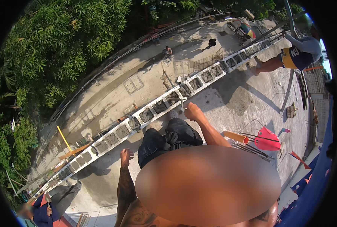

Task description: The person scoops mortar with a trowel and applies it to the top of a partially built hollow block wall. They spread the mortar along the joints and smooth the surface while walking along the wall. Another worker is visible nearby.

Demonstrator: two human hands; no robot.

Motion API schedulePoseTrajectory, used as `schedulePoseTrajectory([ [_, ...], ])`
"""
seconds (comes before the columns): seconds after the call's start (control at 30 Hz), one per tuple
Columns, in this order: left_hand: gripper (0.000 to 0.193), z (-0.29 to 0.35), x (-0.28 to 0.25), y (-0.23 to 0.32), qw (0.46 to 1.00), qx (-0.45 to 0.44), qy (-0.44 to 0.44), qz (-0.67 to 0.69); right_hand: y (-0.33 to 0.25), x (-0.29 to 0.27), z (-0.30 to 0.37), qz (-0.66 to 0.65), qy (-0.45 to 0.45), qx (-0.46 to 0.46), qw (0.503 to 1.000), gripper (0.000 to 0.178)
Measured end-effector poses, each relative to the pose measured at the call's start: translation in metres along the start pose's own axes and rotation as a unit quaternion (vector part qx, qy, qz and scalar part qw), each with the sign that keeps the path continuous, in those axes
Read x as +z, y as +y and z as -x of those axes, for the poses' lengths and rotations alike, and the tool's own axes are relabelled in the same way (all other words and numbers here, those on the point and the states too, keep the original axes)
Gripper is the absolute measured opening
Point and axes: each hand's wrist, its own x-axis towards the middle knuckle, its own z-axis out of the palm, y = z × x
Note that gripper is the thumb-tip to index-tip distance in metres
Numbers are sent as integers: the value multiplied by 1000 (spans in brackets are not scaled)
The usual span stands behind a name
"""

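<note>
A row of grey hollow concrete blocks (111, 139) runs diagonally across the view in front of my legs, its cells filled to differing heights with grey mortar (122, 131). My right hand (192, 112) is closed at the near side of the row, around what looks like the handle of a trowel (183, 101). The tool's thin end reaches over a block cell; its blade is hard to make out. Lower and to the left, my left hand (126, 157) hangs beside my thigh with loosely bent fingers, apart from the blocks. I see nothing in it.
One co-worker (303, 53) stands by the row's far right end; another (49, 208) is at lower left, holding a tool. An orange pipe (235, 137), thin rods and a red container (267, 139) lie to my right. Beyond the blocks, people are on the lower ground (138, 99).
</note>
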Motion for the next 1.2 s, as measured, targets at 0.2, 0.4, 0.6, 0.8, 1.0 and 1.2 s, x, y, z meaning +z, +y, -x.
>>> schedulePoseTrajectory([
  [0.2,39,-2,4,-2,1000,-8,-6,4,4,12,-9,-18,53,-50,997,33],
  [0.4,40,-4,0,-9,1000,4,-12,18,2,-9,1,-27,122,-89,988,32],
  [0.6,38,-12,4,-8,1000,-14,-17,-9,-15,-11,6,18,96,-67,993,34],
  [0.8,33,-23,2,-8,999,-30,-8,6,-5,5,-8,39,82,-45,995,29],
  [1.0,30,-22,-2,-4,1000,-10,18,1,13,6,-24,41,77,-100,991,31],
  [1.2,34,-11,3,-7,1000,-26,6,4,12,9,-12,87,28,-46,995,33],
])
